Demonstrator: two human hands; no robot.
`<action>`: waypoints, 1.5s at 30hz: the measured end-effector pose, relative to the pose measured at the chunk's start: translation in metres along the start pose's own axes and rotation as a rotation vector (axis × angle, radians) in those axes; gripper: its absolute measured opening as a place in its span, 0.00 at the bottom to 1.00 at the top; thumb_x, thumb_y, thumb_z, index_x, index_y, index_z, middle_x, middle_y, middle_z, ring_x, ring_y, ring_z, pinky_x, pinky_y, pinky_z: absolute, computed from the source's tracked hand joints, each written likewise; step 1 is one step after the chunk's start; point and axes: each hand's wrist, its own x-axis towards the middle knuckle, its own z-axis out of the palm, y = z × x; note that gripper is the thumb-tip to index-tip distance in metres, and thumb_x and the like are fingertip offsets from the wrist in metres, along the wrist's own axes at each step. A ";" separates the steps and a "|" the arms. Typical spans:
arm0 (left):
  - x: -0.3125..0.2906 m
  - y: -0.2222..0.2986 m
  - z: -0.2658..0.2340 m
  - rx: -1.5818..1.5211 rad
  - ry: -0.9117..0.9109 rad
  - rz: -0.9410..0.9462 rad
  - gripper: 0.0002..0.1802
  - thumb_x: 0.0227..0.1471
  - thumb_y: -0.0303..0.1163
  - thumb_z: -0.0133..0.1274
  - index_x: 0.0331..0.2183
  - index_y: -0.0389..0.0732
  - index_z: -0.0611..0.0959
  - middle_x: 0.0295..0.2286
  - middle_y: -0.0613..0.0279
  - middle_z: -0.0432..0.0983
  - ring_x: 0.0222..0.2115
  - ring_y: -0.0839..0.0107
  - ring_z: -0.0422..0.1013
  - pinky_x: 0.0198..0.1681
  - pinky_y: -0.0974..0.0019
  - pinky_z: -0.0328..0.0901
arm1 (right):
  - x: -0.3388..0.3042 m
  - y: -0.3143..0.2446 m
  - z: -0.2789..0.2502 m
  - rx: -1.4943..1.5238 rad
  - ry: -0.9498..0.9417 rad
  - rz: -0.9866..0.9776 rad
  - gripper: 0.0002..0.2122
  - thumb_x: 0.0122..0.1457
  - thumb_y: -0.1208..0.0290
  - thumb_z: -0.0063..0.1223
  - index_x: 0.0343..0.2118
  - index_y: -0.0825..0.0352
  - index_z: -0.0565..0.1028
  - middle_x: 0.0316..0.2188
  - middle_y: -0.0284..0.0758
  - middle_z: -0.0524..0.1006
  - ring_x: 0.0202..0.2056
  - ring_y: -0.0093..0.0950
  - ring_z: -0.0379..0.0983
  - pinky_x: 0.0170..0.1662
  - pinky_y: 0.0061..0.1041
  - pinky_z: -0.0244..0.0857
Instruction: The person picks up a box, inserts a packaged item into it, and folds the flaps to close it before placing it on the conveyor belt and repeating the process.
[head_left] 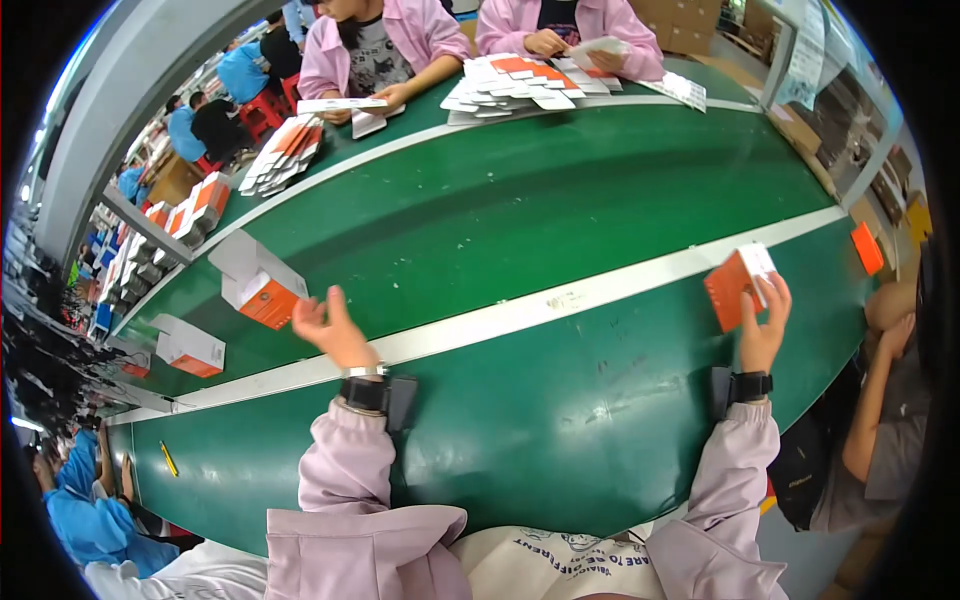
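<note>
My left hand [338, 330] is raised over the white rail, fingers spread and holding nothing. Just beyond its fingertips is a white and orange carton [262, 285] with its top flaps standing up; whether the fingertips touch it I cannot tell. On the right, my right hand [765, 325] grips a small orange and white box [728, 292], thumb and fingers at its white side. Farther left, another carton [192, 345] with a raised flap stands on the green belt [520, 215].
The white rail [480, 318] divides the belt from my green tabletop [560, 420]. A yellow pen-like tool [169, 458] lies at left, an orange object [867, 248] at the far right edge. Across the belt, two people in pink handle flat cartons beside a pile [515, 85].
</note>
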 end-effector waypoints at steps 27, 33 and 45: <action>-0.013 0.008 -0.001 -0.524 -0.592 -0.575 0.18 0.52 0.39 0.41 0.38 0.34 0.70 0.34 0.61 0.69 0.36 0.68 0.67 0.40 0.64 0.62 | -0.055 -0.127 0.098 0.913 -0.573 0.563 0.08 0.53 0.73 0.42 0.35 0.70 0.66 0.33 0.35 0.70 0.37 0.24 0.66 0.42 0.21 0.58; -0.126 0.031 0.039 -0.359 -1.172 -0.014 0.28 0.52 0.44 0.37 0.48 0.33 0.57 0.46 0.56 0.57 0.47 0.68 0.56 0.48 0.67 0.52 | -0.061 -0.123 0.109 0.985 -0.585 0.434 0.19 0.55 0.68 0.39 0.48 0.70 0.57 0.44 0.36 0.64 0.46 0.26 0.59 0.50 0.24 0.50; -0.142 0.059 0.050 -0.576 -1.382 -0.378 0.15 0.48 0.26 0.39 0.40 0.34 0.64 0.41 0.57 0.62 0.44 0.68 0.59 0.47 0.66 0.53 | -0.050 -0.124 0.078 1.029 -0.623 0.306 0.20 0.44 0.71 0.54 0.42 0.68 0.65 0.44 0.37 0.64 0.45 0.29 0.60 0.47 0.27 0.54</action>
